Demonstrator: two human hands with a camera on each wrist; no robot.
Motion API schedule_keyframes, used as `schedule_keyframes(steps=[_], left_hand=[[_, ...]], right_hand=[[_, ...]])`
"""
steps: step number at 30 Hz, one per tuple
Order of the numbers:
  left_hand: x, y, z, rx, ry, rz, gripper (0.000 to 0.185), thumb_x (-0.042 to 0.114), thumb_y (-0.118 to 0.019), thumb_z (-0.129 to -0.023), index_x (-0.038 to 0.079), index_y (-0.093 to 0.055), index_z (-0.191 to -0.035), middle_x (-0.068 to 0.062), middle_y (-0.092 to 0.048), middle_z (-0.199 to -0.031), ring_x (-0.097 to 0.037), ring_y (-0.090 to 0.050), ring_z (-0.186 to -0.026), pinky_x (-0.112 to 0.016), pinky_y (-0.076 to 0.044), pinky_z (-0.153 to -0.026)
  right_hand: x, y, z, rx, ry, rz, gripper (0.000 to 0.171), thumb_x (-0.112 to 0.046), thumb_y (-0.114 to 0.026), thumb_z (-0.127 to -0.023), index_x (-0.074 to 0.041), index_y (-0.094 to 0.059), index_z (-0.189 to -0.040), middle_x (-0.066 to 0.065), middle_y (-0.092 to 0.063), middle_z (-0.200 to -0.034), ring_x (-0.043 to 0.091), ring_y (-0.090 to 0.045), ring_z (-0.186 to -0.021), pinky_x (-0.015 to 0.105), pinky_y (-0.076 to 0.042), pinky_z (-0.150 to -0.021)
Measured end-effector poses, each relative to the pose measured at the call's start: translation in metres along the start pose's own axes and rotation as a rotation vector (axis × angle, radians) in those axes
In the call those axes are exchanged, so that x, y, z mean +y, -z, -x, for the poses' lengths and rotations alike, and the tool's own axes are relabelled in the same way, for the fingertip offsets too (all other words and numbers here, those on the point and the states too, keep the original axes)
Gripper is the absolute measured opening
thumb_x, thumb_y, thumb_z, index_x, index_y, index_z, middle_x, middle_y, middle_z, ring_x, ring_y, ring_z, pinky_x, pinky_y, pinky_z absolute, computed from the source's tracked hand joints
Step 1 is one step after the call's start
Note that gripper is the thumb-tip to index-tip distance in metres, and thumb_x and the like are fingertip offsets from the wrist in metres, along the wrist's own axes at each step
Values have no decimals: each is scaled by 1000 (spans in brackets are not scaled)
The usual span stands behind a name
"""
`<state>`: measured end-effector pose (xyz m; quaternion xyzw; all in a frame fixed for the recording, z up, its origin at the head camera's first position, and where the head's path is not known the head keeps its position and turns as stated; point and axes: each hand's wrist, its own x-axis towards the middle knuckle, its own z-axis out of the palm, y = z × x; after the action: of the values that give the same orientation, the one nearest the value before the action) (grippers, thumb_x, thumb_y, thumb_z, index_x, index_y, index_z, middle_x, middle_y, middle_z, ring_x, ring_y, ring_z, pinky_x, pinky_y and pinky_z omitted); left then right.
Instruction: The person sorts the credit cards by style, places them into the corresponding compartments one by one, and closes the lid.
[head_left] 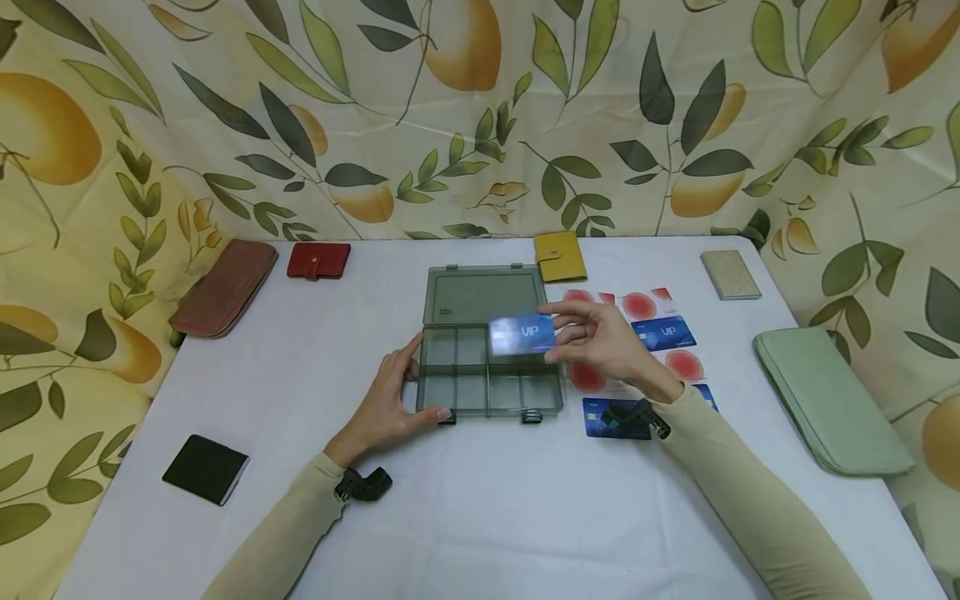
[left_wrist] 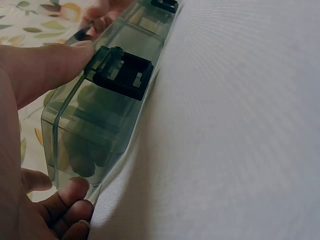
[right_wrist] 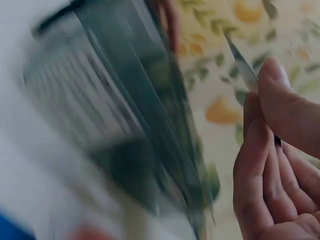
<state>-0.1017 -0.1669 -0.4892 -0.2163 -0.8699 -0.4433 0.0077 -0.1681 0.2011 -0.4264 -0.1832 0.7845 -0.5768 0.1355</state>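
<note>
A blue VIP card (head_left: 516, 335) is pinched between the thumb and fingers of my right hand (head_left: 600, 340), above the right half of a clear green compartment box (head_left: 487, 392). The right wrist view shows the card (right_wrist: 243, 65) nearly edge-on. With its lid (head_left: 486, 296) folded back, the box lies on the white table. My left hand (head_left: 393, 392) grips the box's near left corner, thumb by a black latch (left_wrist: 124, 74) and fingers along the side. Under the right forearm are blue cards (head_left: 603, 418) and red-and-white cards (head_left: 684, 365), partly hidden.
Behind the box stands a yellow card holder (head_left: 561, 257). Left are a red wallet (head_left: 318, 261), a brown pouch (head_left: 225, 287) and a black wallet (head_left: 206, 469). Right are a beige booklet (head_left: 731, 275) and a green pouch (head_left: 832, 402). Patterned cloth (head_left: 465, 167) borders the table.
</note>
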Motion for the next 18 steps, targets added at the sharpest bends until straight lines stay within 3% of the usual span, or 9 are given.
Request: schedule_keyframes(steps=[4, 10, 14, 18], left_hand=[[0, 0, 0, -6, 14, -6, 118, 64, -81, -83, 2, -25, -167, -11, -50, -109, -25, -40, -106, -37, -35, -86], [1, 0, -1, -13, 34, -15, 117, 55, -84, -81, 3, -25, -168, -10, -50, -110, -24, -41, -107, -38, -36, -86], [1, 0, -1, -19, 46, -7, 118, 62, -81, -81, 4, -25, -168, -10, -49, -110, -25, -41, -108, -40, -36, -86], [1, 0, -1, -19, 47, 0, 122, 76, -74, -81, 4, -25, -168, -11, -49, -110, -26, -41, -109, -41, -37, -88]], right_hand=[[-6, -30, -4, -33, 90, 126, 61, -9, -94, -79, -5, -70, -135, 11, -72, -111, 23, -67, -96, 24, -56, -85], [-7, -63, -12, -53, 216, 307, 62, -25, -102, -70, -13, -77, -125, 2, -77, -114, 27, -66, -101, 42, -51, -79], [-6, -76, -16, -73, 256, 357, 61, -30, -102, -69, -15, -77, -123, 2, -75, -121, 26, -64, -112, 50, -52, -93], [-8, -84, -20, -98, 246, 421, 59, -34, -101, -71, -16, -78, -123, 5, -69, -129, 30, -58, -127, 60, -45, -110]])
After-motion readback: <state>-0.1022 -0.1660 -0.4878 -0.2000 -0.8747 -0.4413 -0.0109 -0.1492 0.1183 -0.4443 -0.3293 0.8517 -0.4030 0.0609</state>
